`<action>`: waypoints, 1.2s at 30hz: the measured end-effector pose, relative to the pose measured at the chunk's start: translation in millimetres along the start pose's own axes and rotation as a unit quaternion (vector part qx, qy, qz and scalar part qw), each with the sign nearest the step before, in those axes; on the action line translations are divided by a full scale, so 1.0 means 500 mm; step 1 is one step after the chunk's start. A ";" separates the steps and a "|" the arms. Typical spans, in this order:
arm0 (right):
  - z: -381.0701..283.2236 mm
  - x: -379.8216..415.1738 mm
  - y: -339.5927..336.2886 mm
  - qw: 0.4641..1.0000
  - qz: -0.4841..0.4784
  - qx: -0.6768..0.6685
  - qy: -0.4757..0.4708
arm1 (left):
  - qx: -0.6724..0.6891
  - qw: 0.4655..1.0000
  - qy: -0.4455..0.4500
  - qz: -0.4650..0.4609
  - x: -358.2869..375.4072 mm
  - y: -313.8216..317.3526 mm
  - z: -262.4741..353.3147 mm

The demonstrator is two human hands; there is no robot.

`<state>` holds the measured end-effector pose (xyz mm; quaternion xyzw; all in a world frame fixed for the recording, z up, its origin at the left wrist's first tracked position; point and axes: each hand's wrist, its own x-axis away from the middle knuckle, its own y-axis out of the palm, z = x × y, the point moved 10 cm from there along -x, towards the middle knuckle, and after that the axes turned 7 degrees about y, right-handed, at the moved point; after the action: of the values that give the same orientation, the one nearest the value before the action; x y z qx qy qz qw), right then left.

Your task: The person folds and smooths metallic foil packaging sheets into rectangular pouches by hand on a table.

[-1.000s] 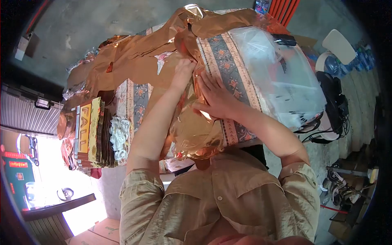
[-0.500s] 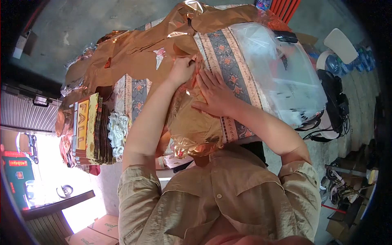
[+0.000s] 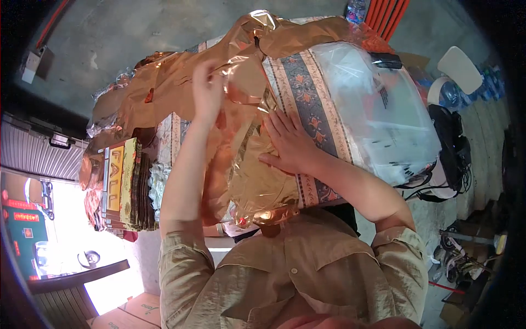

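Under your right fingers (image 3: 284, 122) lies a table in a patterned cloth (image 3: 302, 82), and well beyond them you have grey floor (image 3: 170, 27) spreading out, with orange bars (image 3: 387, 19) off toward the far right. To the right of your fingers, well apart from them, a white chair (image 3: 460, 70) stands near some blue bottles (image 3: 487, 85), and a box (image 3: 455, 313) sits closer to your side. Far left of your fingers there's a grey ribbed shutter (image 3: 35, 148), and closer to you, glaring white light fills an opening (image 3: 82, 216), with red papers (image 3: 26, 217) on a green panel (image 3: 16, 227) past it and cartons (image 3: 137, 312) below.
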<state>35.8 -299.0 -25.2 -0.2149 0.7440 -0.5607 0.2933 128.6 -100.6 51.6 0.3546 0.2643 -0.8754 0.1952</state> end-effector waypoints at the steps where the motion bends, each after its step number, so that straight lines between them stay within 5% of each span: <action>1: -0.001 0.000 0.000 1.000 0.001 -0.001 -0.003 | 0.002 0.994 0.022 -0.112 0.002 0.044 0.037; 3: 0.000 -0.001 0.001 1.000 0.001 -0.007 -0.001 | -0.079 0.963 0.153 -0.208 0.032 0.112 0.096; 13: -0.003 0.001 -0.005 1.000 -0.014 -0.018 0.001 | -0.228 0.913 0.163 -0.297 0.049 0.233 0.055; 16: -0.004 -0.001 -0.002 1.000 -0.029 -0.010 0.001 | -0.211 0.917 0.139 -0.308 0.032 0.244 0.043; 18: -0.003 -0.002 -0.004 0.999 -0.034 -0.015 0.004 | -0.256 0.911 0.022 -0.323 0.028 0.251 0.001; 23: -0.003 -0.001 -0.006 0.999 -0.028 -0.020 0.000 | -0.314 0.874 -0.068 -0.364 0.003 0.275 -0.028; 27: -0.003 -0.005 -0.009 0.999 -0.046 -0.024 0.001 | -0.314 0.904 -0.047 -0.288 -0.024 0.227 -0.015; 36: -0.001 -0.007 -0.008 0.998 -0.055 -0.021 0.008 | -0.299 0.873 -0.079 -0.376 0.088 0.005 0.126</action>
<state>37.9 -297.7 -20.6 -0.2575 0.7447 -0.5621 0.2516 67.6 -147.2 57.3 0.0825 0.6102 -0.7873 -0.0321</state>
